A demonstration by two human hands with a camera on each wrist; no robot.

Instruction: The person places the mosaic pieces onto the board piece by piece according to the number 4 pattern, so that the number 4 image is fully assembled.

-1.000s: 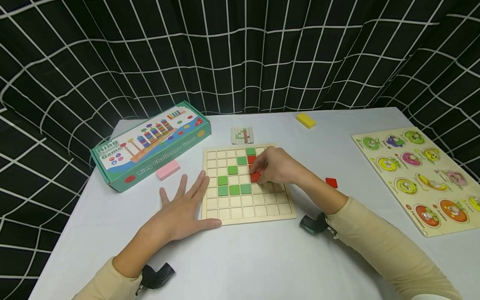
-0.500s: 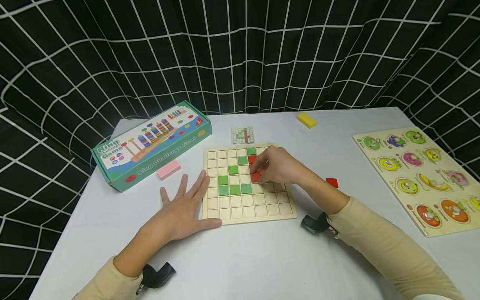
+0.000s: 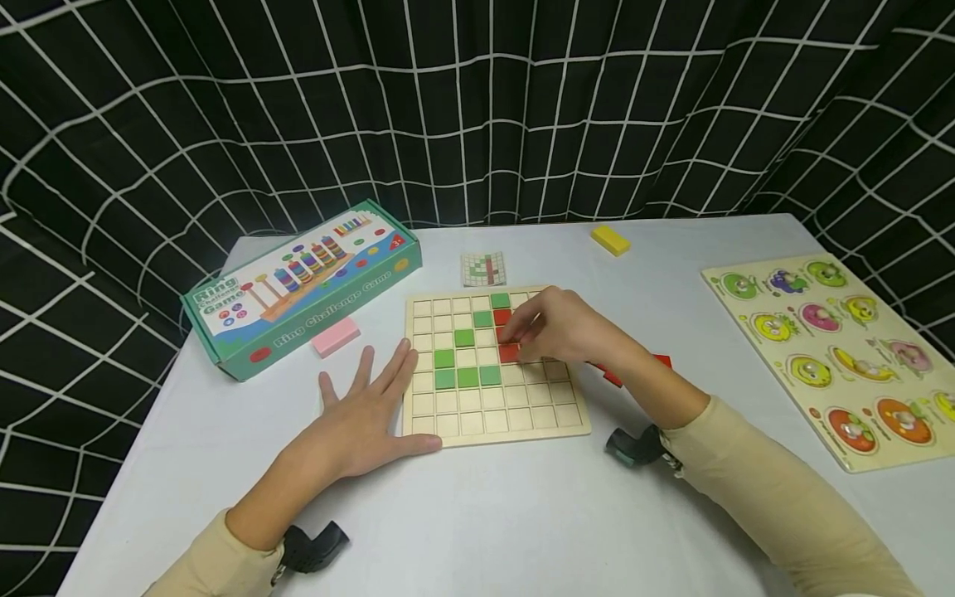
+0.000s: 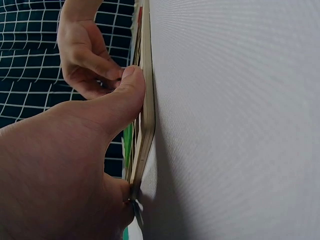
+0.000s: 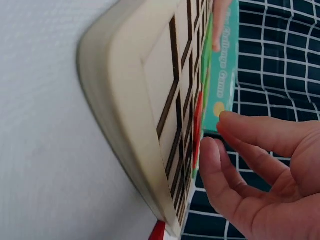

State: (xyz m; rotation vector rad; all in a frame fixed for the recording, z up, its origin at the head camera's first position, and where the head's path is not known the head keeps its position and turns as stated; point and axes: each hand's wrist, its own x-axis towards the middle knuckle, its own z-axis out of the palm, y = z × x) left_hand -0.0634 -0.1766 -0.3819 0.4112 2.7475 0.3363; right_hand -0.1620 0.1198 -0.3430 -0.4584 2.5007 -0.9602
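Note:
My left hand (image 3: 351, 431) lies spread on the white table, fingers against the left edge of a wooden grid board (image 3: 492, 424) and thumb at its near corner. Green tiles (image 3: 465, 338) form a diagonal and a short row on the board. My right hand (image 3: 564, 326) hovers over the board's right part, beside a column of red tiles (image 3: 509, 354). In the right wrist view its thumb and index finger stand apart, with no tile between them, close to a red tile (image 5: 198, 125). My right hand partly hides the red column and squares behind it.
A small pattern card (image 3: 483, 269) lies behind the board. Loose red tiles (image 3: 613, 378) lie right of it, partly under the right forearm. Around are a green game box (image 3: 298, 290), pink block (image 3: 336, 337), yellow block (image 3: 610, 240) and fruit puzzle board (image 3: 828, 332).
My right hand has lifted slightly and shifted a little to the right, its fingers easing off the red tile. More loose red tiles show beside the forearm. The left hand stays put.

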